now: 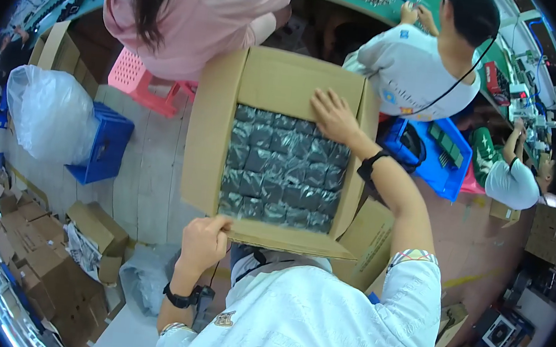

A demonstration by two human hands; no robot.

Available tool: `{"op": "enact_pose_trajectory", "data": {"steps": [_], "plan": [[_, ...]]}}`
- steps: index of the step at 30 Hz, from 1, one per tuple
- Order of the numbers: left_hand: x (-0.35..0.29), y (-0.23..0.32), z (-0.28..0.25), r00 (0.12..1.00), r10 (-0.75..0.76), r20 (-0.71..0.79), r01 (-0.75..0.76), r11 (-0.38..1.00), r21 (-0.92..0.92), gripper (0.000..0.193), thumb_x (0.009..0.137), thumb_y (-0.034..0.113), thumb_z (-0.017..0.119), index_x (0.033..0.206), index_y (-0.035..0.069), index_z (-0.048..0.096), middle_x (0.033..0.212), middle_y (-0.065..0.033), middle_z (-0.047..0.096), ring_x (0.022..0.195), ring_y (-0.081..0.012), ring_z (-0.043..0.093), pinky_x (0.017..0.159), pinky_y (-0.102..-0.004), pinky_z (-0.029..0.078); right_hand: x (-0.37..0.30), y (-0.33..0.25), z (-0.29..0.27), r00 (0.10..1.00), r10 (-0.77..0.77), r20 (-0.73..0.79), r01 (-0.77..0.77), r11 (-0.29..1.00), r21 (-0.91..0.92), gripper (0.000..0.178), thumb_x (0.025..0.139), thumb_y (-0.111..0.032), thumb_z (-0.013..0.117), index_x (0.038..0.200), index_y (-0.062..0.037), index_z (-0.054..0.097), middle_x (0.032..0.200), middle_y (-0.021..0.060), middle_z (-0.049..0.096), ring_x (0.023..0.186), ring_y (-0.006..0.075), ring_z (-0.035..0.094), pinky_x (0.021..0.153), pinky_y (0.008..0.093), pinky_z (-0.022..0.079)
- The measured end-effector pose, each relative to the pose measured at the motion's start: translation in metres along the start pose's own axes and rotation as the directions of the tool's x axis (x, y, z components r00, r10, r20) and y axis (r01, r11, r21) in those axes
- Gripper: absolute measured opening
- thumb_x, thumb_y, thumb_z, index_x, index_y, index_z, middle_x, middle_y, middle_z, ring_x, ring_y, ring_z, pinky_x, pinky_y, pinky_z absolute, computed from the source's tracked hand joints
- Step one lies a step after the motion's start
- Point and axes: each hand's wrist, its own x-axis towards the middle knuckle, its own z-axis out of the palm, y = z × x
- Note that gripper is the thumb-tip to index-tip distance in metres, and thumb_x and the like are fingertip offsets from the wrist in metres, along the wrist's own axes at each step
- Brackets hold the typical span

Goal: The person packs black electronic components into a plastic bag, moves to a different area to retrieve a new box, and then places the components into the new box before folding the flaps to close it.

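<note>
A large open cardboard box (208, 143) stands in front of me with its flaps spread outward. Rows of dark, square packets (281, 170) wrapped in clear plastic fill it; what lies under the top layer is hidden. At the near left corner, my left hand (203, 245) is closed on the edge of the near flap. My right hand (335, 117) reaches across to the far right side, its fingers outstretched against the inner face of the far flap, just above the packets.
Two seated co-workers, one in a pink top (193, 15) and one in a white shirt (415, 69), sit close behind the box. To the left are a pink stool (136, 79) and a blue crate (108, 140); a blue tray (448, 180) lies right. Cardboard cartons (58, 266) pile up lower left.
</note>
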Motion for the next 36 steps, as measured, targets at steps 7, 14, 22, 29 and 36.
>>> {"op": "enact_pose_trajectory", "data": {"steps": [7, 14, 22, 29, 36], "plan": [[-0.075, -0.025, 0.035, 0.881, 0.282, 0.381, -0.338, 0.937, 0.088, 0.034, 0.082, 0.035, 0.069, 0.100, 0.007, 0.062, 0.100, -0.0146, 0.061, 0.091, -0.0334, 0.060, 0.077, -0.0421, 0.050, 0.008, -0.023, -0.003, 0.996, -0.013, -0.090, -0.004, 0.982, -0.190, 0.068, 0.069, -0.010, 0.063, 0.135, -0.0083, 0.046, 0.138, 0.0133, 0.049, 0.122, 0.0333, 0.051, 0.100, 0.0414, 0.044], [-0.090, -0.055, 0.118, 0.893, 0.029, 0.450, -0.094, 0.988, 0.123, 0.051, 0.067, 0.033, 0.081, 0.103, 0.005, 0.058, 0.101, -0.0151, 0.057, 0.098, -0.0335, 0.056, 0.079, -0.0442, 0.050, 0.029, 0.006, -0.112, 0.897, -0.013, -0.442, -0.096, 0.970, -0.223, 0.033, 0.080, -0.007, 0.061, 0.114, -0.0103, 0.062, 0.115, 0.0067, 0.062, 0.098, 0.0286, 0.062, 0.085, 0.0397, 0.052], [-0.100, -0.107, 0.188, 0.935, -0.052, 0.352, -0.019, 0.980, 0.197, 0.049, 0.074, 0.026, 0.077, 0.112, 0.005, 0.055, 0.113, -0.0186, 0.053, 0.106, -0.0354, 0.053, 0.086, -0.0455, 0.046, 0.124, 0.067, -0.106, 0.722, 0.108, -0.683, -0.376, 0.890, -0.257, 0.032, 0.082, -0.013, 0.063, 0.112, -0.0110, 0.055, 0.110, 0.0074, 0.058, 0.097, 0.0308, 0.059, 0.080, 0.0393, 0.052], [-0.081, -0.115, 0.215, 0.790, -0.412, 0.455, 0.611, 0.598, -0.519, 0.063, 0.087, 0.047, 0.067, 0.120, -0.004, 0.051, 0.119, -0.0196, 0.053, 0.109, -0.0334, 0.056, 0.094, -0.0429, 0.047, 0.165, 0.071, -0.065, 0.704, 0.224, -0.673, -0.521, 0.808, -0.276, 0.065, 0.078, -0.028, 0.063, 0.137, -0.0049, 0.047, 0.130, 0.0111, 0.053, 0.110, 0.0287, 0.050, 0.093, 0.0417, 0.044], [-0.053, -0.098, 0.221, 0.562, -0.523, 0.640, 0.729, -0.052, -0.683, 0.059, 0.091, 0.049, 0.063, 0.124, 0.002, 0.052, 0.114, -0.0084, 0.055, 0.103, -0.0185, 0.055, 0.094, -0.0403, 0.048, 0.214, 0.117, -0.024, 0.691, 0.524, -0.499, -0.658, 0.742, -0.131, 0.066, 0.077, -0.030, 0.059, 0.136, -0.0029, 0.047, 0.130, 0.0150, 0.052, 0.114, 0.0338, 0.049, 0.096, 0.0459, 0.043]]}}
